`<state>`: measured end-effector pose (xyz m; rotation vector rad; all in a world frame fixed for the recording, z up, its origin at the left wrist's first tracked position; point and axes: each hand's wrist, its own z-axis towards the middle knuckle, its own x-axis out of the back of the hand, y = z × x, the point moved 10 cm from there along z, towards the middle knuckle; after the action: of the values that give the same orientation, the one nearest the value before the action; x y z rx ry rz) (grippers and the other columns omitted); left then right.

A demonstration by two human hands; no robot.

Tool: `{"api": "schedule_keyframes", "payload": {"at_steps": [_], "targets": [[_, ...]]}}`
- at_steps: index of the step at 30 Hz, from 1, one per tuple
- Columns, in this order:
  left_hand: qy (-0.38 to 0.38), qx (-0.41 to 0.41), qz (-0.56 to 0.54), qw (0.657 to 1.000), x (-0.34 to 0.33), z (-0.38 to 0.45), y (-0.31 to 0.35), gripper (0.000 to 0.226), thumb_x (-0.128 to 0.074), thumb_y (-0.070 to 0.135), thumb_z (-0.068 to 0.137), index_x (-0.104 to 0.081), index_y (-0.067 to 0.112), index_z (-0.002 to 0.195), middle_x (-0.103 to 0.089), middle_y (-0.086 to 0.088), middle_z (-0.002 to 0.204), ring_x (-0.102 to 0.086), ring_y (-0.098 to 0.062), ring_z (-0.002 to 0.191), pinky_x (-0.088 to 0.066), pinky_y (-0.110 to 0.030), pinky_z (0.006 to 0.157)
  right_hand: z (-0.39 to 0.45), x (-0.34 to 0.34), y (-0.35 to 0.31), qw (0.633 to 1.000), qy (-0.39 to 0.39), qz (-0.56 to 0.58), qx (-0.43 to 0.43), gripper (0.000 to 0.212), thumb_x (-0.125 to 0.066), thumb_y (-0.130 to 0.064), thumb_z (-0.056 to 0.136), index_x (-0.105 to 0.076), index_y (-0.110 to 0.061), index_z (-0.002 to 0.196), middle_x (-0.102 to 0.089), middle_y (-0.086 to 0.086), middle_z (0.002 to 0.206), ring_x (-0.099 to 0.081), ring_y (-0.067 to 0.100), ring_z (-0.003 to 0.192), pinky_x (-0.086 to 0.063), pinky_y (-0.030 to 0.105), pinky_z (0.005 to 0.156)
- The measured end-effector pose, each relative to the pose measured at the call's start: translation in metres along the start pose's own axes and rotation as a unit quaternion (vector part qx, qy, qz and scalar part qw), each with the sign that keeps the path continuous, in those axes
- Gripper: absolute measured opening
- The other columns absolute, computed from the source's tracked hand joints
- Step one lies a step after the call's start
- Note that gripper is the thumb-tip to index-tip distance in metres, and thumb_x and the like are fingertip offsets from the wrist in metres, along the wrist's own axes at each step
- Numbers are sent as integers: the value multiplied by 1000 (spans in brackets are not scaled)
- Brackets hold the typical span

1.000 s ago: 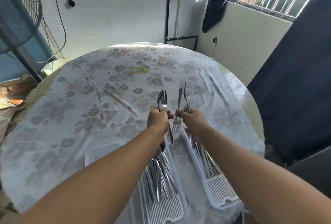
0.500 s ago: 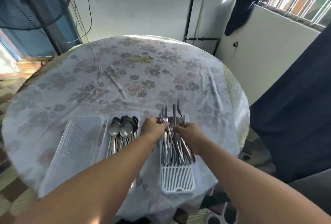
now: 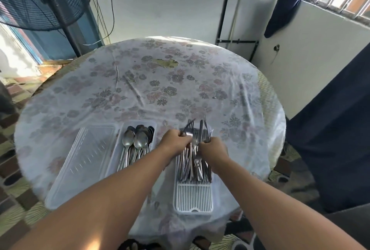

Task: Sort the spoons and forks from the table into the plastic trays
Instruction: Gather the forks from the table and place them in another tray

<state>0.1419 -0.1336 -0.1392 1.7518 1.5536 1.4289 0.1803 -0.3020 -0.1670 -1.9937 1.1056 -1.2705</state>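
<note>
Both hands grip forks, tines pointing away, over slatted tray.

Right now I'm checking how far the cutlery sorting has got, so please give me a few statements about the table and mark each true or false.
1. The spoons lie in the middle tray. True.
2. Both hands are over the spoons. False: the left hand and right hand are at the forks in the slotted tray.
3. The clear tray on the left is full of forks. False: it holds no cutlery.
4. The tablecloth has a floral pattern. True.
5. Loose spoons lie scattered on the far side of the table. False: none show there.
</note>
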Motion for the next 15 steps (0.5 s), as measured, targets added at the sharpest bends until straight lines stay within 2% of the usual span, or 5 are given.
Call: {"api": "schedule_keyframes", "payload": {"at_steps": [3, 6, 8, 11, 15], "targets": [[19, -7, 20, 1000, 15, 1, 0, 18, -67, 24, 91, -68, 6, 96, -72, -14, 95, -64, -25, 78, -45, -33, 70, -3, 0, -7, 1000, 0, 0, 13, 21, -61, -19, 90, -61, -12, 71, -69, 8, 67, -77, 32, 77, -64, 52, 74], [6, -11, 73, 997, 10, 2, -6, 13, -70, 21, 93, -67, 8, 93, -74, -10, 92, -69, -25, 87, -52, -36, 77, -8, 8, -17, 999, 26, -3, 30, 18, -58, -22, 91, -60, -15, 74, -69, 4, 68, -72, 23, 67, -60, 41, 64], [5, -6, 117, 993, 0, 2, -8, 12, -71, 23, 95, -68, 11, 96, -71, -6, 90, -66, -19, 80, -49, -32, 70, -7, 12, -18, 999, 34, -9, 33, 19, -59, -22, 92, -61, -17, 74, -69, 1, 64, -64, 18, 59, -50, 32, 56], [47, -3, 193, 980, -7, 1, -1, 27, -68, 31, 97, -66, 12, 116, -69, -1, 95, -64, -17, 80, -46, -30, 65, -6, 12, -14, 999, 24, -11, 28, 24, -58, -21, 90, -60, -15, 68, -74, 7, 69, -65, 23, 58, -50, 36, 56], [79, -10, 231, 970, -14, -5, 10, 48, -48, 25, 106, -32, 8, 148, -65, -11, 116, -58, -23, 83, -42, -32, 63, -8, 12, -11, 999, 22, -20, 35, 28, -56, -16, 87, -52, -16, 59, -63, 6, 61, -48, 21, 55, -38, 32, 54]]}}
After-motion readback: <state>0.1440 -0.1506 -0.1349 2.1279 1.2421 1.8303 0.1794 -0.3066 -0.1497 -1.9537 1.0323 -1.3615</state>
